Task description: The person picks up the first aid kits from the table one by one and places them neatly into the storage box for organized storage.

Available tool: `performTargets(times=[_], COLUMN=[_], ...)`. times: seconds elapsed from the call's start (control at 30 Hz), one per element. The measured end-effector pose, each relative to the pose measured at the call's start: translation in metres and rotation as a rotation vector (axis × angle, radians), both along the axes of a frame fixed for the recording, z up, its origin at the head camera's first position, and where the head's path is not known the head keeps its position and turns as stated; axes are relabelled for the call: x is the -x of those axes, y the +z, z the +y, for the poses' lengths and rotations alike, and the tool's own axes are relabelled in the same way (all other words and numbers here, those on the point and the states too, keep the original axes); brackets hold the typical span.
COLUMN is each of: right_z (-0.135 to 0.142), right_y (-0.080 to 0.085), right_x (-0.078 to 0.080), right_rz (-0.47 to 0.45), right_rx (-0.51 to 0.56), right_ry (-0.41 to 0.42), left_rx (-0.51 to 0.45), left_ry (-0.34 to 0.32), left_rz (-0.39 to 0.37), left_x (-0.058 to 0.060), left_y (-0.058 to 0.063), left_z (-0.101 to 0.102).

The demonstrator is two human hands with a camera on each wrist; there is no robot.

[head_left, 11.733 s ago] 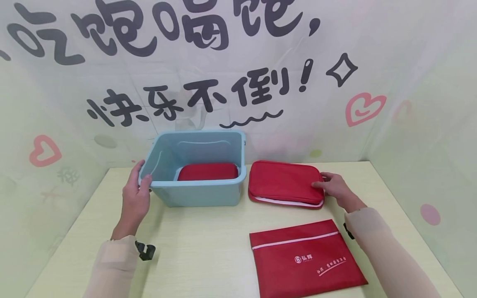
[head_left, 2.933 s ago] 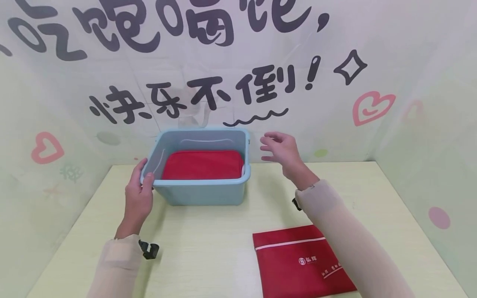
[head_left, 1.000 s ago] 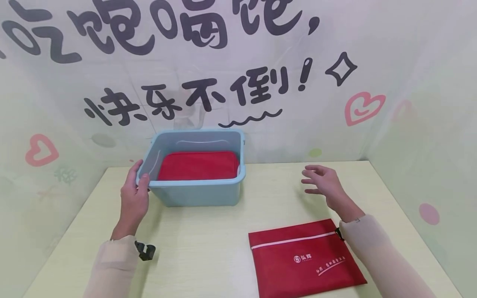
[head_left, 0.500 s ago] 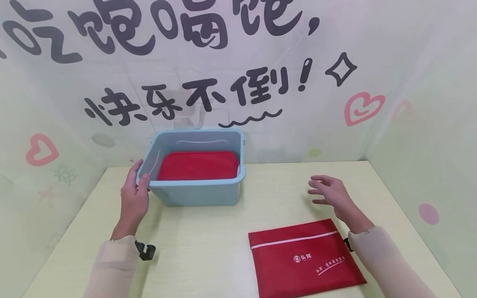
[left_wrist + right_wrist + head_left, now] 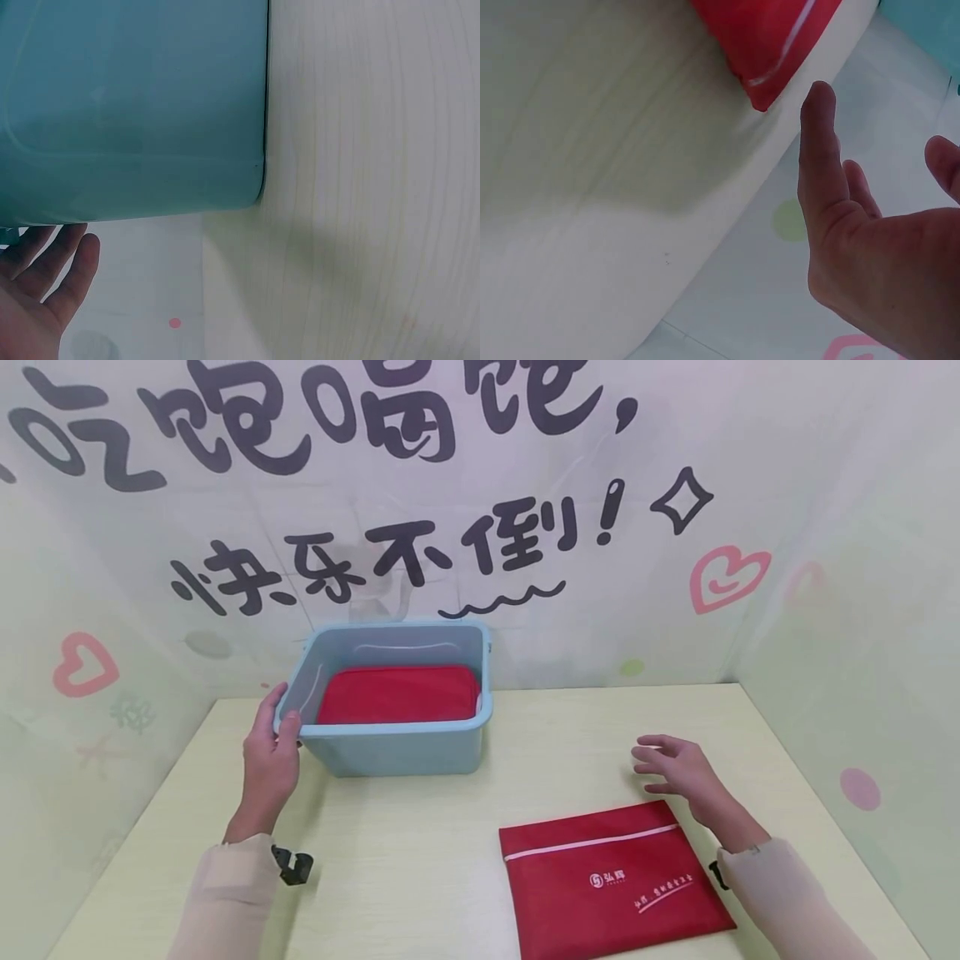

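The left hand (image 5: 272,766) grips the left rim of the light blue plastic bin (image 5: 393,755), thumb over the edge; in the left wrist view its fingers lie along the side of the bin (image 5: 135,112). Inside the bin lies a red zippered case (image 5: 401,693), its lower part hidden by the front wall. The right hand (image 5: 681,770) hovers just beyond the upper right corner of a flat red zip document bag (image 5: 577,902), holding nothing, its fingers slightly bent and spread. The right wrist view has this hand (image 5: 870,247) apart from the bag's corner (image 5: 761,82).
The pale wood-grain table (image 5: 390,877) bears the bin at the back left and the document bag at the front right. A printed curtain (image 5: 570,643) closes off the back and both sides.
The red case that the right hand held at the table's right is now in the bin, over the other. Since then the right hand has drawn back rightward, down toward the document bag.
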State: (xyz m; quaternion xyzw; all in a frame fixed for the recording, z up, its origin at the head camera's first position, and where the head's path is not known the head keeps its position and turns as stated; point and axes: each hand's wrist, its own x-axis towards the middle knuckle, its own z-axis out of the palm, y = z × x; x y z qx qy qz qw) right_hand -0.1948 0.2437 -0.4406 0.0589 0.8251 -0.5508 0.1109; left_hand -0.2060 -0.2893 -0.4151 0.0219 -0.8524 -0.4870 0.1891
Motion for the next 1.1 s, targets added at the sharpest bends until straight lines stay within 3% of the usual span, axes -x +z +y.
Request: performTargets(times=[0.5, 0.87, 1.1], right_z=[0.009, 0.022, 0.02], right_y=[-0.007, -0.027, -0.015], right_x=[-0.015, -0.012, -0.02], right_rz=[0.001, 0.025, 0.007], right_rx=[-0.042, -0.048, -0.117], right_ry=[-0.014, 0.016, 0.071], left_rx=[0.002, -0.002, -0.006], left_ry=[0.0, 0.007, 0.007], left_rz=[0.003, 0.006, 0.005], left_x=[-0.001, -0.002, -0.002], left_y=[0.001, 0.003, 0.002], left_z=[0.001, 0.002, 0.002])
